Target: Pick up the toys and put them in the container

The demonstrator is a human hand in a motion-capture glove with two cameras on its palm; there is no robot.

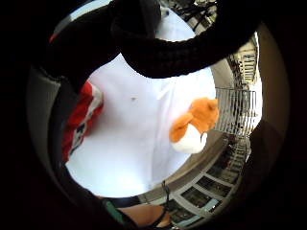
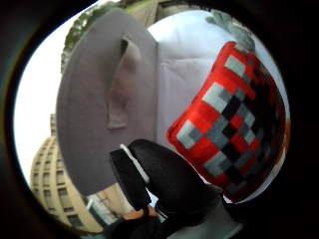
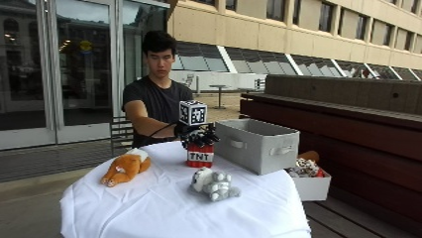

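1. At the left of the table (image 3: 165,208), an orange and white plush dog (image 3: 125,168) is seen lying on the white cloth, well apart from the gloved right hand (image 3: 194,134). It is untouched and could be forgotten, or dragged if the cloth is tugged.
2. Near the front middle, a grey and white plush toy (image 3: 212,183) lies on its side, also apart from the hand.
3. Behind it, the red TNT block (image 3: 200,154) is gripped from above: the fingers (image 2: 169,184) are curled round its top, while its base appears to be at or just above the cloth. Whether it is already lifted cannot be told.
4. Since only the top of the soft block is held, it could tilt or slip out on the way across.
5. To the right, just beside the block, the grey container (image 3: 254,145) stands open. Its near wall could be struck by the block's lower edge if the block is carried too low, and the light container could be pushed.
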